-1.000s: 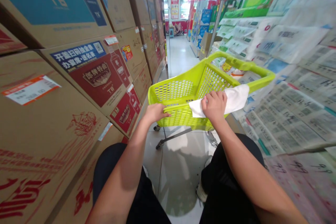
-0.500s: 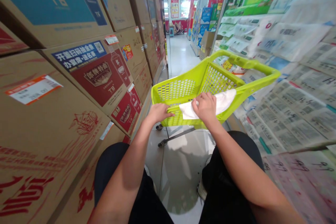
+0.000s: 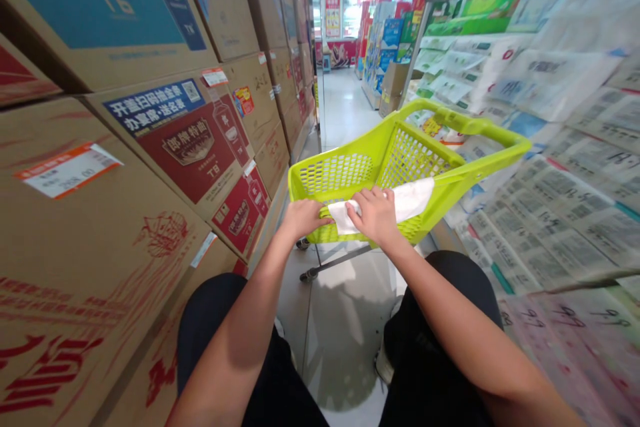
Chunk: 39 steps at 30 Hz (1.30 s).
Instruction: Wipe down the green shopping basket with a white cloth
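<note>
So the cart point(image 3: 423, 153) sits crosswise just past the knees, handle end off to the right, probably because the aisle is tight between the boxes point(image 3: 195, 147) and the packs point(image 3: 550, 200). Left hand point(image 3: 304, 217) is hooked over the near rim, thumb outside, which I'd guess stops the thing rolling on its casters. Right hand point(image 3: 375, 213) has the white cloth point(image 3: 416, 199) pinched around that same rim, so it looks like the plastic backs it up and the loose end just trails along the edge.
</note>
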### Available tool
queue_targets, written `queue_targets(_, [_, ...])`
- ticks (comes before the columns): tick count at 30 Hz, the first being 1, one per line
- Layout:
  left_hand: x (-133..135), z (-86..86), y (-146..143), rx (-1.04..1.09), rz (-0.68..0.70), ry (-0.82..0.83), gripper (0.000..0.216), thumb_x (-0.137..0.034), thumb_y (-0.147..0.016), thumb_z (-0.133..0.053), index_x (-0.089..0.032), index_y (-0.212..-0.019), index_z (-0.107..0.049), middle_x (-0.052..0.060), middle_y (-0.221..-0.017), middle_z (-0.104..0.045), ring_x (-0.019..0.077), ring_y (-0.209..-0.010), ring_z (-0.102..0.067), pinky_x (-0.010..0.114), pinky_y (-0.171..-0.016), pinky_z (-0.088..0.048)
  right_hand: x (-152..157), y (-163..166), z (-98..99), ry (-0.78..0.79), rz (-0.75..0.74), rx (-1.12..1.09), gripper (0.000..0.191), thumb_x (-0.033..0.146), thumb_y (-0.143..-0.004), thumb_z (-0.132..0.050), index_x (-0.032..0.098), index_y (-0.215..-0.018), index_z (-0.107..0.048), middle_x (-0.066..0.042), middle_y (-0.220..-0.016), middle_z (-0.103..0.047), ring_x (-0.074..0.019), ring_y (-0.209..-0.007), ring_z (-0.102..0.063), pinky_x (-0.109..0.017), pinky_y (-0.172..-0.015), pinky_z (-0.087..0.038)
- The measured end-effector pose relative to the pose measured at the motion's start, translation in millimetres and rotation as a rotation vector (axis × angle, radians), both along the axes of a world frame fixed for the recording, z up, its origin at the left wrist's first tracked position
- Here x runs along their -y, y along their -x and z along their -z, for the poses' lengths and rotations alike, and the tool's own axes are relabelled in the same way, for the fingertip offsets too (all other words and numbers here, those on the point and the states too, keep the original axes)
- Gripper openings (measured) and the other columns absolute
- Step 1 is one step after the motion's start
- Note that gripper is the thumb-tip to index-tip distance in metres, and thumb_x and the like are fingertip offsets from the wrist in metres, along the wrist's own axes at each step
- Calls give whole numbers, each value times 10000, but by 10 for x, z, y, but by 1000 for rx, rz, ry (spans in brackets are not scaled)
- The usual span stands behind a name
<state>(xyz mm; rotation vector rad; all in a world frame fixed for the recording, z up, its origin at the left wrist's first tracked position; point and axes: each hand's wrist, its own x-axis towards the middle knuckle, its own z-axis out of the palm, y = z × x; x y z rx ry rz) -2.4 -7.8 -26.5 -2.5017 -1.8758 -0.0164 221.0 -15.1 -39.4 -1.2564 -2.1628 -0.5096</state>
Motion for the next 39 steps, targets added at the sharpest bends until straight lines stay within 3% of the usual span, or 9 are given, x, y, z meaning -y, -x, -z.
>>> queue_targets(9, [-90,-13,93,26,-51,14,511,-718,-887,-579,-292,-1076,-787,72,-1075,-807,291,-1048,-746,326,-790,-509,-307,-715,-140,-33,92,-38,450,634,-960,-584,216,-840,-700,-84,-833,-690,-277,-919,-515,-412,-881,-306])
queue_targets(13, [-89,11,49,17,-42,1,516,-712,-894,-574,-289,-1100,-785,87,-1069,-805,301,-1036,-746,338,-788,-511,-261,-628,-114,-45,96,-27,450,629,-977,-557,218,-870,-706,-83,-869,-703,-284,-950,-511,-442,-942,-280])
queue_targets(19, [-62,25,14,25,-59,-6,540,-727,-900,-555,-283,-1105,-785,94,-1077,-804,309,-1067,-739,343,-804,-512,-155,-323,-29,10,-20,-1,415,599,-1000,-540,228,-1017,-726,-86,-986,-729,-285,-1012,-516,-439,-963,-251])
queue_targets(30, [-116,-17,82,21,-82,31,538,-742,-904,-533,-317,-1125,-778,60,-1120,-804,275,-1084,-736,316,-796,-496,-422,-893,-116,85,-86,-18,377,574,-987,-601,229,-1035,-747,-67,-985,-762,-261,-983,-568,-393,-919,-286])
queue_targets(34, [-78,-11,21,9,-85,16,533,-720,-915,-532,-293,-1118,-778,82,-1104,-804,292,-1075,-738,330,-799,-505,-414,-758,-58,75,-47,-42,367,567,-996,-589,236,-1008,-747,-70,-983,-769,-272,-984,-562,-415,-919,-263])
queue_targets(39, [-26,34,-95,31,-79,-18,546,-711,-915,-533,-269,-1108,-789,111,-1053,-806,328,-1050,-746,354,-784,-514,-275,-277,49,107,-112,-64,368,564,-1008,-572,236,-1021,-739,-64,-973,-764,-267,-981,-558,-411,-907,-259])
